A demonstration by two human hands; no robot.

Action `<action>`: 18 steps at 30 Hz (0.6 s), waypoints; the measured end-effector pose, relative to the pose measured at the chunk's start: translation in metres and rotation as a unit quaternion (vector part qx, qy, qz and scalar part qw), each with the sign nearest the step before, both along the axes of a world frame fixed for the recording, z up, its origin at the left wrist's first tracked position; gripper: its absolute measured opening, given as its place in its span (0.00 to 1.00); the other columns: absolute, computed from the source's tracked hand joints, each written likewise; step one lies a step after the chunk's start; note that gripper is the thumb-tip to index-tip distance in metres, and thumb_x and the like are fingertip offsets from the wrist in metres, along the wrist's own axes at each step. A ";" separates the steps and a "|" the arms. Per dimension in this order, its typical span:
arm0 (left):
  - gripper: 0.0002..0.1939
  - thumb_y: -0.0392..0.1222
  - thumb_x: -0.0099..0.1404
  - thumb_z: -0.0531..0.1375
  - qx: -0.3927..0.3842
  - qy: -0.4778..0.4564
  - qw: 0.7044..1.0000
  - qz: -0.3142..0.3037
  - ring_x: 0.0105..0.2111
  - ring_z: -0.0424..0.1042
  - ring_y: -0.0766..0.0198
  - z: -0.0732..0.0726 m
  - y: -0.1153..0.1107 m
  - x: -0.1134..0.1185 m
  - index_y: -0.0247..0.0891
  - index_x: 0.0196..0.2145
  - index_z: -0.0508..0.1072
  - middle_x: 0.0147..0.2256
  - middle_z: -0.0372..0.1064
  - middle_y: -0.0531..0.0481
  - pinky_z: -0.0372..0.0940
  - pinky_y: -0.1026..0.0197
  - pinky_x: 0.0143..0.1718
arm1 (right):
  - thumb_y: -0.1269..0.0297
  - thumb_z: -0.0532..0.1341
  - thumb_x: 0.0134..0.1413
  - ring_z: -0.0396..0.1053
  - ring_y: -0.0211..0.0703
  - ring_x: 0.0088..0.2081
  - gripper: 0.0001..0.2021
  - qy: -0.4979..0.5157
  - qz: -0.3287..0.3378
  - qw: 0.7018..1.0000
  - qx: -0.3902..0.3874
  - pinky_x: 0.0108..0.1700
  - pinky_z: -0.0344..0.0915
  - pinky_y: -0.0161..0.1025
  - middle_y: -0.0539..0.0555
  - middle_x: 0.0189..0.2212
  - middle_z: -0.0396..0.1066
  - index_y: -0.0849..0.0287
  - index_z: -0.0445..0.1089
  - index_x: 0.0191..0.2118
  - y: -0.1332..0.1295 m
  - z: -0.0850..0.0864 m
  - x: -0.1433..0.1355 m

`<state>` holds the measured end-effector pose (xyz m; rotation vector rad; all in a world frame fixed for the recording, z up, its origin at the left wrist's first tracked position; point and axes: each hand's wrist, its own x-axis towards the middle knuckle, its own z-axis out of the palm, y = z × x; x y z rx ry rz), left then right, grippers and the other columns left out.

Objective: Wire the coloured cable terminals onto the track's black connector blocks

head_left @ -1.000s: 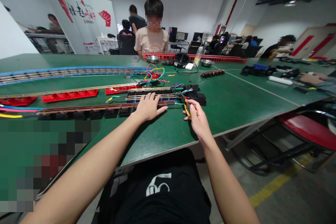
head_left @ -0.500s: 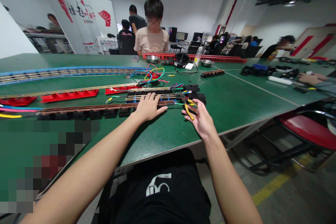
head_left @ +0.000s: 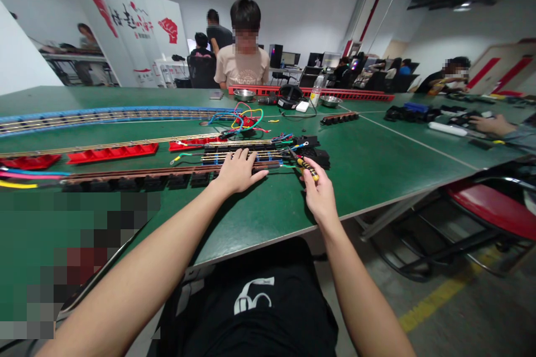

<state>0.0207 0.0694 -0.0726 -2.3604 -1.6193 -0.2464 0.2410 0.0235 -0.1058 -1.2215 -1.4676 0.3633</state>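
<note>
My left hand (head_left: 237,170) lies flat with fingers spread over a rail assembly with brass and copper-coloured strips (head_left: 264,154), pressing on its near edge. To its right, my right hand (head_left: 320,192) is closed round the yellow-and-black handles of pliers (head_left: 309,169). The pliers' jaws point up and left at the right end of the assembly, among short wires. I cannot make out whether the jaws grip a wire. A green wire with a yellow-sleeved ring terminal (head_left: 181,157) sticks out left of my left hand.
Long brown strips on black supports (head_left: 138,177) and red plastic pieces (head_left: 113,153) extend left. Behind lie a curved blue track (head_left: 125,114) and loose coloured wires (head_left: 251,117). Metal bowls (head_left: 243,95), a bottle (head_left: 316,90) and a red rack (head_left: 355,93) stand farther back. A person (head_left: 243,61) faces me.
My right hand has closed round the pliers, and their spread handles have come together. My left hand stays in place. At far right, another person's hand has shifted slightly.
</note>
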 end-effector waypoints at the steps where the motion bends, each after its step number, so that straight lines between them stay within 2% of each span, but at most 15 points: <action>1: 0.40 0.67 0.67 0.41 0.000 0.000 1.000 -0.001 0.62 0.56 0.44 0.000 0.000 0.000 0.34 0.63 0.59 0.63 0.57 0.34 0.53 0.45 0.59 | 0.52 0.51 0.63 0.75 0.45 0.38 0.24 -0.012 -0.015 1.000 0.001 0.38 0.70 0.41 0.61 0.45 0.75 0.59 0.66 0.57 0.000 0.000 0.000; 4: 0.40 0.67 0.67 0.41 -0.001 0.000 1.000 -0.004 0.62 0.56 0.44 0.000 0.000 0.000 0.33 0.63 0.59 0.63 0.57 0.34 0.53 0.44 0.59 | 0.53 0.53 0.62 0.76 0.46 0.36 0.23 -0.013 -0.046 0.999 -0.026 0.41 0.70 0.42 0.58 0.38 0.78 0.60 0.67 0.56 -0.002 0.006 -0.002; 7: 0.40 0.67 0.67 0.41 -0.004 -0.001 1.000 -0.004 0.62 0.56 0.44 0.001 0.000 0.000 0.33 0.63 0.59 0.62 0.57 0.34 0.53 0.44 0.59 | 0.53 0.52 0.63 0.77 0.45 0.31 0.22 -0.019 -0.063 0.997 -0.030 0.39 0.70 0.40 0.55 0.31 0.79 0.61 0.68 0.55 -0.006 0.011 -0.004; 13: 0.41 0.67 0.67 0.40 -0.012 -0.003 1.000 0.001 0.62 0.55 0.44 0.001 0.001 0.001 0.34 0.64 0.58 0.63 0.56 0.34 0.53 0.44 0.59 | 0.53 0.52 0.63 0.77 0.44 0.28 0.20 -0.027 -0.110 0.993 0.026 0.36 0.70 0.37 0.52 0.24 0.77 0.61 0.70 0.49 -0.011 0.021 0.002; 16: 0.40 0.67 0.67 0.40 -0.009 -0.005 1.000 0.000 0.62 0.55 0.43 0.001 0.001 0.001 0.34 0.64 0.58 0.63 0.56 0.34 0.53 0.43 0.58 | 0.53 0.52 0.63 0.77 0.43 0.28 0.18 -0.031 -0.106 0.992 0.059 0.36 0.70 0.37 0.51 0.24 0.76 0.60 0.70 0.48 0.005 0.040 0.004; 18: 0.40 0.67 0.67 0.41 -0.006 -0.004 1.000 -0.001 0.62 0.56 0.44 0.001 0.001 0.001 0.34 0.63 0.58 0.63 0.56 0.35 0.53 0.43 0.58 | 0.53 0.52 0.63 0.76 0.42 0.25 0.18 -0.036 -0.073 0.995 0.049 0.32 0.70 0.36 0.51 0.23 0.76 0.60 0.71 0.45 0.025 0.054 0.002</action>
